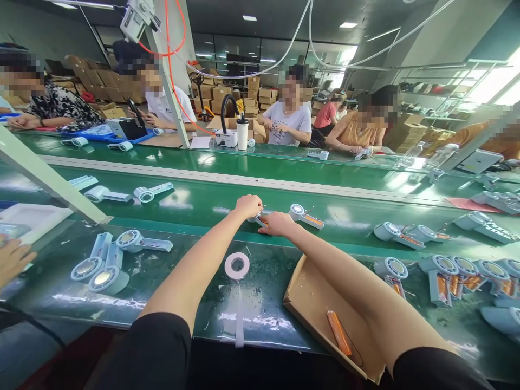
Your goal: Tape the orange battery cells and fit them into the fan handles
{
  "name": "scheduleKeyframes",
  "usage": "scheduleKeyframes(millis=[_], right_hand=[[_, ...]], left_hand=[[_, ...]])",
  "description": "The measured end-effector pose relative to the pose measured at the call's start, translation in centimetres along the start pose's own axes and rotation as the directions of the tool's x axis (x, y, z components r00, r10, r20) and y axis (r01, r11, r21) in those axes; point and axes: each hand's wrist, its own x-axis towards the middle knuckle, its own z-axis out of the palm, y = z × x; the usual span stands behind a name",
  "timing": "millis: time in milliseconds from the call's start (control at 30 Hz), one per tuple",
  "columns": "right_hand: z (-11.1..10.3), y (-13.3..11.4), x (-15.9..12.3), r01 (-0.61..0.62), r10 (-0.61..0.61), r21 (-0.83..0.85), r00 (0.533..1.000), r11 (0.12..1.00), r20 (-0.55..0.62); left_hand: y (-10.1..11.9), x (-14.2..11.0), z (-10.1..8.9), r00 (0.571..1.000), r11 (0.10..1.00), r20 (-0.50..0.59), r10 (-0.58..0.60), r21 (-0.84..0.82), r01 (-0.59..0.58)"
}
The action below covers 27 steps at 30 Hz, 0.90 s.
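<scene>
Out over the green conveyor belt, my two hands are together on a pale blue handheld fan body [254,219], most of it hidden by my fingers. My left hand [249,206] is closed on its round end from behind. My right hand [277,223] is closed over the handle side, where a bit of orange shows. Just right of my hands lies another fan body [296,210] with an orange battery in its handle. Nearer me, a roll of white tape [236,266] rests on the work table, its loose end hanging over the front edge.
An open cardboard box [303,287] under my right forearm holds an orange battery [338,332]. Fan bodies [108,279] lie at left; several with batteries [442,265] stand at right. Another person's hand [14,260] reaches in at far left. Co-workers sit across the belt [203,211].
</scene>
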Motion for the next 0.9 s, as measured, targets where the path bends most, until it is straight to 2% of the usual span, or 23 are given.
scheduleKeyframes(millis=[200,333,433,500,600,667,700,733,833,900], right_hand=[[-1.1,0.3,-0.6,0.042,-0.042,0.041,0.999,0.998,-0.013],[-2.0,2.2,-3.1,0.117,-0.099,0.130,0.986,0.985,-0.136],[-2.3,4.2,-7.2,0.144,-0.102,0.191,0.971,0.971,-0.216],[-2.2,5.8,-11.0,0.146,-0.083,0.266,0.969,0.953,-0.233],[-0.7,7.7,-17.4,0.123,-0.088,0.357,0.990,0.926,-0.112],[1.2,7.8,-21.3,0.085,-0.098,0.312,0.995,0.946,0.026],[2.3,7.3,-22.9,0.066,-0.088,0.255,0.993,0.965,0.077],[3.4,6.7,-24.0,0.050,-0.072,0.188,0.991,0.981,0.110],[5.7,4.2,-25.2,0.029,-0.036,0.040,0.982,0.999,0.187],[6.3,3.2,-24.8,0.011,-0.023,0.059,0.979,0.998,0.203]], left_hand=[[1.9,-0.8,-0.3,0.998,0.998,-0.024,-0.059,0.036,0.060],[2.9,-1.1,-0.6,0.991,0.991,-0.060,-0.116,0.055,0.119],[2.7,-2.5,-0.8,0.985,0.988,-0.098,-0.144,0.040,0.148],[1.8,-4.9,-0.5,0.983,0.994,-0.148,-0.108,0.012,0.111],[-1.0,-10.9,1.3,0.981,0.993,-0.166,0.103,-0.047,-0.112],[-3.7,-15.5,3.6,0.946,0.944,-0.083,0.314,-0.081,-0.320],[-5.2,-17.5,4.9,0.916,0.915,-0.100,0.390,-0.069,-0.397],[-6.7,-19.1,6.2,0.888,0.896,-0.166,0.430,-0.039,-0.441],[-9.9,-21.2,9.7,0.791,0.859,-0.362,0.494,0.062,-0.508],[-10.2,-21.2,10.7,0.733,0.837,-0.433,0.525,0.108,-0.536]])
